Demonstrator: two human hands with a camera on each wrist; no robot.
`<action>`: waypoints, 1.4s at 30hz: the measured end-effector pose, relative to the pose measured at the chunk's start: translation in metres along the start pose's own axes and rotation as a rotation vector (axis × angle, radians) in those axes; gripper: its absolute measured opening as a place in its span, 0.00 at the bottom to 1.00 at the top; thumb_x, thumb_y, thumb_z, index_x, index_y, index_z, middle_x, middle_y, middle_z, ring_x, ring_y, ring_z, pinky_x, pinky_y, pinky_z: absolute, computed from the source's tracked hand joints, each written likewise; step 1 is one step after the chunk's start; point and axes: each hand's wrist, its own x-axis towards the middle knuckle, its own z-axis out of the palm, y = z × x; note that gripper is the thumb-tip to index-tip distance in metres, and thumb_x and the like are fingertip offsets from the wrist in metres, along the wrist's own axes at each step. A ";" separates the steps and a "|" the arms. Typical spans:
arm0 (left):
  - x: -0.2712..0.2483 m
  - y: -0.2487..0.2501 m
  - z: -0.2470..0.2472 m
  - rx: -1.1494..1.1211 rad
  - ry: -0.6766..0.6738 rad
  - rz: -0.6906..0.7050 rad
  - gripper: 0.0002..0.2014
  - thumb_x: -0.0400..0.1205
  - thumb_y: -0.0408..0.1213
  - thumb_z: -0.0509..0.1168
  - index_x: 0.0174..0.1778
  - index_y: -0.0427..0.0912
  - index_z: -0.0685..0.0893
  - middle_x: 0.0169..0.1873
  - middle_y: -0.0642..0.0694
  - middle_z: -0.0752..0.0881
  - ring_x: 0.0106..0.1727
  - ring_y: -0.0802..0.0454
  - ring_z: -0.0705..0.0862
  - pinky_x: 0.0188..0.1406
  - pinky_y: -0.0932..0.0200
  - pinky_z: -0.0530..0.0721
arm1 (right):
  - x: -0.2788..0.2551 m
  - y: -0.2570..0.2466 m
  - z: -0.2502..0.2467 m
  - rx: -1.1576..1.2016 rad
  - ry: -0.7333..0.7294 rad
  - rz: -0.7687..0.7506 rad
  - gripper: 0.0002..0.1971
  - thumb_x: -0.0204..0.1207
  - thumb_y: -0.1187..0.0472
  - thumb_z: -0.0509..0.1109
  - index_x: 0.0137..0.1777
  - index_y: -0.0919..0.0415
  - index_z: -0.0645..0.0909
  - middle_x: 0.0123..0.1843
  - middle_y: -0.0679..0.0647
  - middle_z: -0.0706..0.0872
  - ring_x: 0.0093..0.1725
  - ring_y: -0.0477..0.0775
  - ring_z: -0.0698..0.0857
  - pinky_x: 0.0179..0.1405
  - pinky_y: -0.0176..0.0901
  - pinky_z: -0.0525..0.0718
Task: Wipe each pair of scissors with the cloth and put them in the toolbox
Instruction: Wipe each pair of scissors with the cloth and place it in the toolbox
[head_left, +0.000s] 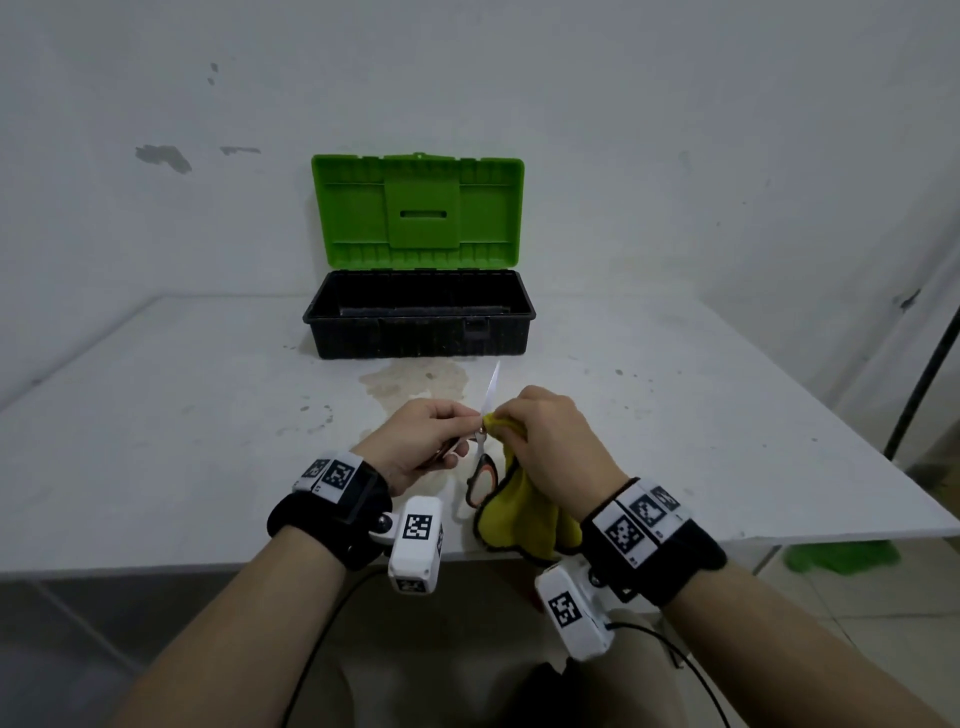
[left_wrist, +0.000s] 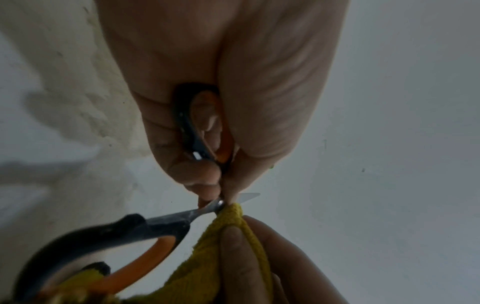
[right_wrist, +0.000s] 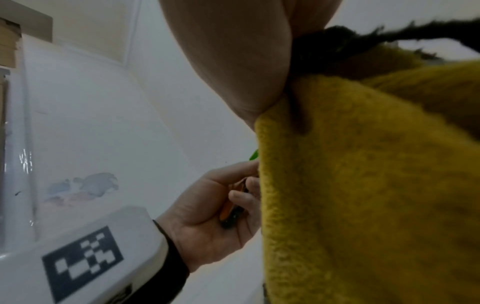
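Bare forearms, black wristbands (head_left: 329, 525) topped with white checkered marker tags (head_left: 635, 527), white boxy wrist cameras (head_left: 416, 543) bearing matching markers, thin black cables (head_left: 670, 648) trailing downward.

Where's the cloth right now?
Head view: the yellow cloth hangs from the right hand at the table's near edge, its top pinched against the scissors, right of the left hand.

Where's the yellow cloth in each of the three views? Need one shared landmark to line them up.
Head: yellow cloth low centre, hanging from the right hand at the table's near edge.
Left wrist: bottom centre, bunched against the scissors at the pivot.
Right wrist: fills the right half, draped from the hand.
Shared landmark: the left hand gripping the scissors' orange-and-black handle, in all three views.
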 end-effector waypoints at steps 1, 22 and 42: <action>0.000 0.000 0.001 -0.012 -0.005 -0.009 0.03 0.83 0.28 0.68 0.47 0.34 0.87 0.33 0.45 0.86 0.30 0.54 0.79 0.23 0.66 0.77 | 0.001 0.000 0.002 -0.009 -0.004 0.001 0.10 0.82 0.56 0.67 0.50 0.58 0.88 0.44 0.53 0.81 0.43 0.53 0.81 0.42 0.46 0.81; 0.003 0.000 0.007 0.200 0.221 0.149 0.06 0.83 0.31 0.69 0.54 0.35 0.87 0.36 0.43 0.87 0.32 0.55 0.82 0.29 0.62 0.80 | -0.030 -0.019 0.019 -0.245 -0.259 -0.289 0.06 0.73 0.71 0.70 0.39 0.60 0.81 0.42 0.53 0.78 0.42 0.54 0.78 0.30 0.45 0.79; -0.005 -0.010 0.020 -0.390 0.114 -0.171 0.09 0.76 0.31 0.74 0.48 0.31 0.86 0.34 0.39 0.83 0.48 0.42 0.86 0.38 0.53 0.90 | -0.002 -0.012 0.017 -0.201 -0.094 -0.101 0.06 0.77 0.70 0.66 0.46 0.61 0.83 0.44 0.56 0.78 0.48 0.58 0.78 0.38 0.52 0.83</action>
